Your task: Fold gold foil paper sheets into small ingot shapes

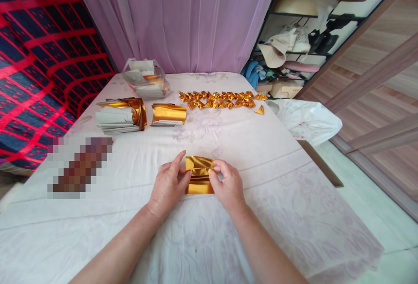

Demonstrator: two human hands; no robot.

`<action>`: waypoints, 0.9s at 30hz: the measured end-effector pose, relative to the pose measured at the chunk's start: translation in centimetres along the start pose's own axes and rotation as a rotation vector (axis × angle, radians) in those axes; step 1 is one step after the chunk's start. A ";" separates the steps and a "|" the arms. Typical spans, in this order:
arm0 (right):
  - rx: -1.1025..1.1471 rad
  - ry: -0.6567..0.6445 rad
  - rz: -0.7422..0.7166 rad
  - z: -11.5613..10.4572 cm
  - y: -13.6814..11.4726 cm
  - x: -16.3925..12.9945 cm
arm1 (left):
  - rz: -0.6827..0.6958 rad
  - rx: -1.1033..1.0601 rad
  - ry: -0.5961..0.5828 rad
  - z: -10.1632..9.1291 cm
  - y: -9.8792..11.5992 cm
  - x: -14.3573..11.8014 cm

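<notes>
A sheet of shiny gold foil paper (200, 187) lies on the cloth-covered table between my hands, with a crease running across its middle and its upper part folded over. My left hand (170, 180) pinches its left edge with the thumb, the index finger raised. On the opposite edge, my right hand (227, 183) grips the paper between thumb and curled fingers. Farther back lie a small stack of gold paper (169, 113) and a thicker stack of white-backed gold sheets (117, 116). Rows of small folded gold pieces (217, 100) sit to their right.
A clear plastic bag of paper (145, 79) stands at the back left. A pixelated patch (81, 166) covers something at left. One folded piece (260, 110) sits apart near the right edge, beside a white plastic bag (307, 118). Shelves (294, 49) stand beyond.
</notes>
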State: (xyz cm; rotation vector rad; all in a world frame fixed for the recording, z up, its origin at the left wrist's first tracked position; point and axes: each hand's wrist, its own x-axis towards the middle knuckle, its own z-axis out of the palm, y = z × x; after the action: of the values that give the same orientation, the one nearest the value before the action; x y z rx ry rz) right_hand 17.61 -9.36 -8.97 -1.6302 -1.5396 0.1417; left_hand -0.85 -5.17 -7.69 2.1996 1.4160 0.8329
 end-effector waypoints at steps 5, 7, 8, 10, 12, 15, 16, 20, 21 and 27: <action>-0.121 -0.033 -0.020 0.5 0.3 0.0 | 0.077 0.147 0.021 0.4 -0.3 0.1; -0.147 -0.034 -0.014 0.6 0.2 -0.1 | 0.084 0.173 0.014 0.4 -0.4 0.2; -0.154 -0.035 -0.012 0.6 0.1 -0.1 | 0.084 0.184 0.006 0.4 -0.4 0.2; -0.163 -0.041 -0.009 0.5 0.0 -0.1 | 0.084 0.204 -0.008 0.4 -0.3 0.2; -0.174 -0.048 -0.004 0.5 -0.1 -0.1 | 0.078 0.225 0.007 0.3 -0.2 0.2; -0.191 -0.054 -0.001 0.5 -0.2 0.0 | 0.097 0.238 0.048 0.1 0.2 0.1; -0.193 -0.054 -0.001 0.5 -0.2 0.0 | 0.126 0.231 0.043 -0.1 0.3 0.0; -0.203 -0.060 -0.002 0.5 -0.1 -0.1 | 0.324 0.164 -0.072 -0.4 0.6 -0.1; -0.208 -0.064 -0.002 0.5 -0.1 -0.1 | 0.351 0.155 -0.097 -0.5 0.7 -0.2; -0.212 -0.061 0.006 0.3 -0.2 -0.1 | 0.322 0.161 -0.174 -0.7 0.8 -0.2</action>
State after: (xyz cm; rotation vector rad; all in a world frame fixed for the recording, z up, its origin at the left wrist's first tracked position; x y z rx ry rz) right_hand 17.27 -9.29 -9.05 -1.8101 -1.6414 0.0328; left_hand -0.83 -5.69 -6.71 2.5980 1.0976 0.6251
